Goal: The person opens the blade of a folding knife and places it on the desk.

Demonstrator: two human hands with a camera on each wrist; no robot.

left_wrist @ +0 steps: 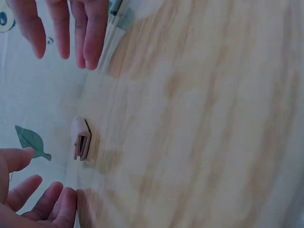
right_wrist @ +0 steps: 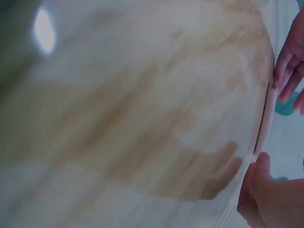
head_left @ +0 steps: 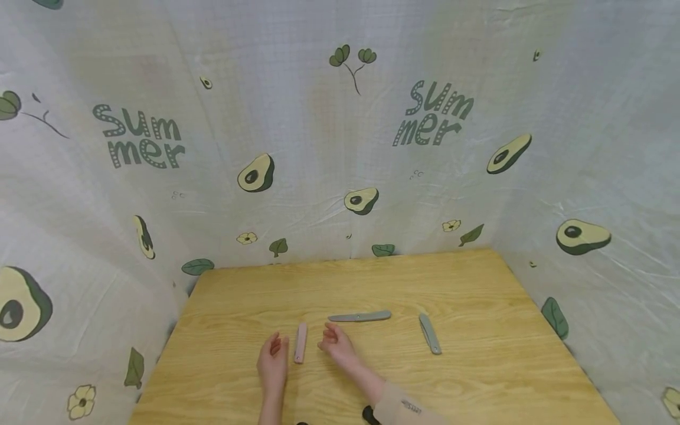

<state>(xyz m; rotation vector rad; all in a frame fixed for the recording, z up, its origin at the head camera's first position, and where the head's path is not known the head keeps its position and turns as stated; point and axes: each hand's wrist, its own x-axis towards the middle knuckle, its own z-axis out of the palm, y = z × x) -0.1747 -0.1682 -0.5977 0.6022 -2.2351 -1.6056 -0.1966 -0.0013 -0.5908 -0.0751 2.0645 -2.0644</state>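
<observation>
A pink folding knife [head_left: 300, 343], folded closed, lies on the table between my two hands. Just left of it, my left hand [head_left: 273, 360] hovers with fingers loosely bent and holds nothing. To its right is my right hand [head_left: 340, 348], fingers relaxed and also without anything in them. In the left wrist view the slotted end of the pink knife [left_wrist: 81, 138] faces the camera. The right wrist view shows the pink knife [right_wrist: 266, 121] side-on, near the fingers of both hands. Beyond my right hand lies a grey knife [head_left: 359, 317] with its blade unfolded.
A grey-green folding knife [head_left: 430, 334], apparently folded, lies farther right on the wooden table [head_left: 494, 330]. Printed cloth [head_left: 308, 118] hangs behind and along both sides. Small dark objects, one of them a black piece [head_left: 370, 414], show at the near edge.
</observation>
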